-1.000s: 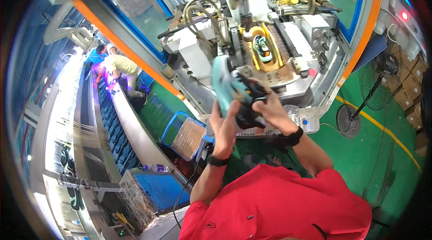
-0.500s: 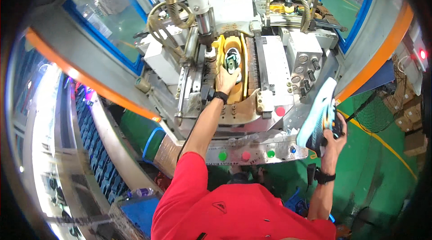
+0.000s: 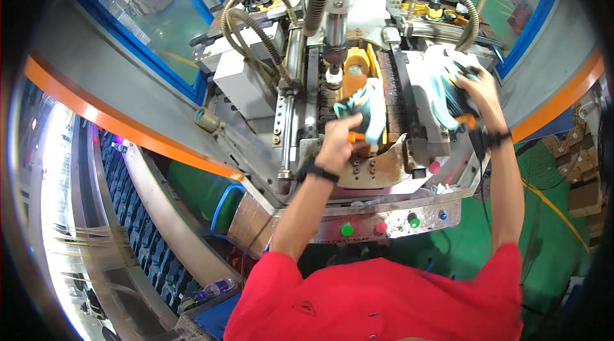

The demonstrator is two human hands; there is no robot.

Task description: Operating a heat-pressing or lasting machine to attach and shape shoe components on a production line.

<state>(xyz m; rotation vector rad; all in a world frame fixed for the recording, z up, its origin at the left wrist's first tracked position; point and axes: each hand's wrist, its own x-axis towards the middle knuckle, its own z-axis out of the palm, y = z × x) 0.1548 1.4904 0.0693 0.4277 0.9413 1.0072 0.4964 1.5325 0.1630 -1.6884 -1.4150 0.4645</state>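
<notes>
My left hand (image 3: 340, 141) grips a light blue and black shoe (image 3: 372, 111) by its heel end, where a bit of orange shows. That shoe is lifted out over the front of the yellow mould (image 3: 356, 63) in the press, tilted, its pale sole side turned right. My right hand (image 3: 481, 90) is closed around a second shoe (image 3: 441, 88), likewise light blue and black with orange, held above the white top plate right of the mould. Both shoes are smeared by motion. Just left of the mould stands a metal piston with a white tip (image 3: 334, 77).
Along the machine's front panel (image 3: 409, 218) sit green, red and blue buttons. Ribbed hoses (image 3: 259, 31) arch at the left of the press. Orange-edged frame walls flank me on both sides. A conveyor (image 3: 144, 226) runs at the left, near a plastic bottle (image 3: 216, 288).
My left hand has pulled the shoe up out of the yellow mould. My right hand has carried its shoe up and forward, from beside the machine to over the plate. My view has shifted.
</notes>
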